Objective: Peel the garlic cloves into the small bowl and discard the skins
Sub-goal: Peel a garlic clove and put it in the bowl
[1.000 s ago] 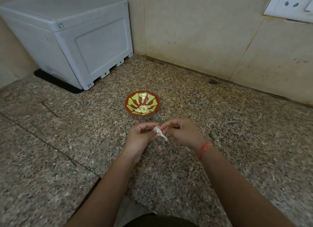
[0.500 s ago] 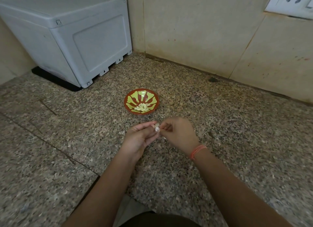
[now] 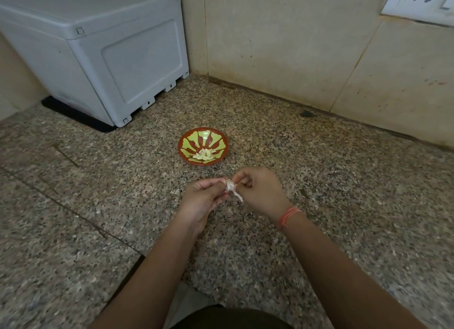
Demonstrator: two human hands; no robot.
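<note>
We are mid-peel: our left grip (image 3: 201, 198) and right grip (image 3: 260, 191) both pinch the garlic clove (image 3: 230, 185) near the bowl (image 3: 196, 139). Next we should strip its hanging skin (image 3: 237, 196), then drop it in.

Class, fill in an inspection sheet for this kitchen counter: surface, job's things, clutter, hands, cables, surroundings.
Surface: speckled granite counter.
Job's things: small bowl holds peeled cloves; garlic clove between the hands, skin hanging loose.
Clutter: dark spot by the wall, unclear what.
Hands: left hand and right hand both pinch the garlic clove.
Cables: nothing seen.
Surroundings: grey box on a black mat, back left; wall socket, upper right.
</note>
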